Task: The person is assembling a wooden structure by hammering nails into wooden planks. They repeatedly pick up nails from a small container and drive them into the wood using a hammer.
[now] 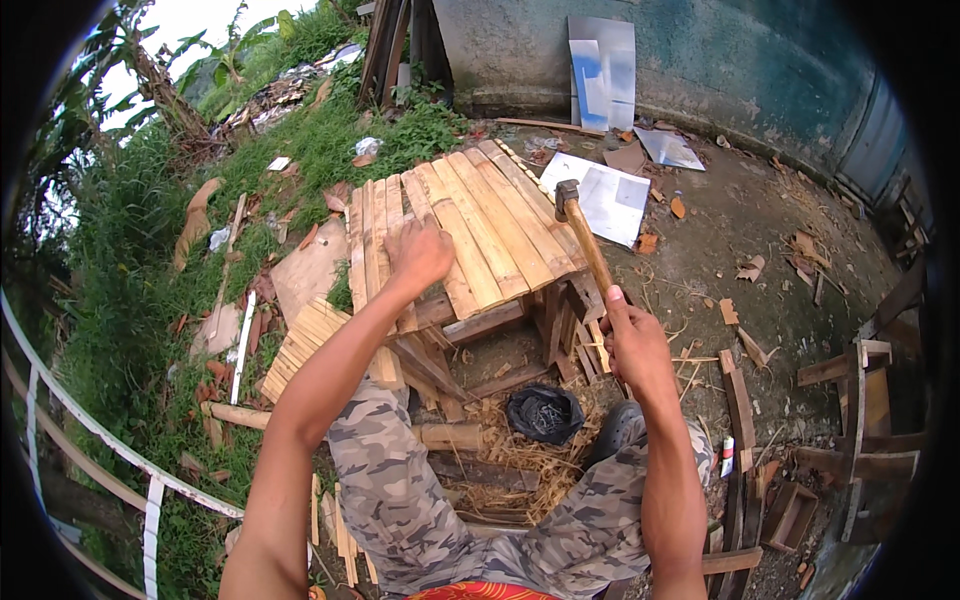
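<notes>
In front of me stands a low wooden frame topped with split bamboo slats (490, 225) laid side by side. My left hand (420, 252) is closed over the left part of these slats, beside a gap between them. Its fingertips are hidden, so I cannot make out what they pinch. My right hand (637, 345) grips the wooden handle of a hammer (588, 240). The hammer's dark head is raised near the right edge of the slatted top. Between my legs a black plastic bag (545, 413) lies open, with many nails inside.
More bamboo strips (305, 345) lie left of the frame. Wood shavings (570, 470) cover the ground around the bag. At right are dark wooden frames (858, 410), a small wooden box (789, 517) and a white tube (727, 457). Light sheets (603, 195) lie toward the wall (720, 70).
</notes>
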The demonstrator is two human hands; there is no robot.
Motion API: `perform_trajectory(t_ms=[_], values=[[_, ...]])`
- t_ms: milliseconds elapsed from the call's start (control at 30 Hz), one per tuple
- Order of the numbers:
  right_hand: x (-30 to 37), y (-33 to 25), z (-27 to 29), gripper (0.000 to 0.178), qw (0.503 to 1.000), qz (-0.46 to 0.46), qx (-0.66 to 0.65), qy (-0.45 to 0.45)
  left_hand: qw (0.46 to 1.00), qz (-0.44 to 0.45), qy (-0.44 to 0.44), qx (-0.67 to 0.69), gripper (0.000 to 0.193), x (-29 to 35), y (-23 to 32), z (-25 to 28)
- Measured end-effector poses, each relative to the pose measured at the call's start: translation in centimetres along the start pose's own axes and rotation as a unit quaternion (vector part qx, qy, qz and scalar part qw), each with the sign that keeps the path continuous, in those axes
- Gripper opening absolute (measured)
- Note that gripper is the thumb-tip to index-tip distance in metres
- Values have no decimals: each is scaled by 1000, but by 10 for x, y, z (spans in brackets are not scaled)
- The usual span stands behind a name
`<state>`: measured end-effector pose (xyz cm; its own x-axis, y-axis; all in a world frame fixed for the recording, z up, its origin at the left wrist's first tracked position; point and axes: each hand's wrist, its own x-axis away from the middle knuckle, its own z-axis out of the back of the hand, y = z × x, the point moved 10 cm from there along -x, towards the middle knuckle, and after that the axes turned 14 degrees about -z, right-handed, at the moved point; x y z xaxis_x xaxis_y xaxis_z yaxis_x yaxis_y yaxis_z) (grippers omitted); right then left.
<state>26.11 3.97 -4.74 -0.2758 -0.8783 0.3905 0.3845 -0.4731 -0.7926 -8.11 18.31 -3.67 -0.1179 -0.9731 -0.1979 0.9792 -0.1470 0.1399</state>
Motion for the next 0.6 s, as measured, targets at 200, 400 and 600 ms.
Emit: perform_trajectory(t_ms=[200,400,600], values=[[0,-1,-5,68,998,9,-53,-23,1000,-25,-13,-13,64,6,14,8],[0,6,1,76,1000,-3,-4,2,972,-206,-104,39,101,62,68,9],[2,6,4,70,999,6,-37,-11,953,-292,-74,12,105,100,75,23]])
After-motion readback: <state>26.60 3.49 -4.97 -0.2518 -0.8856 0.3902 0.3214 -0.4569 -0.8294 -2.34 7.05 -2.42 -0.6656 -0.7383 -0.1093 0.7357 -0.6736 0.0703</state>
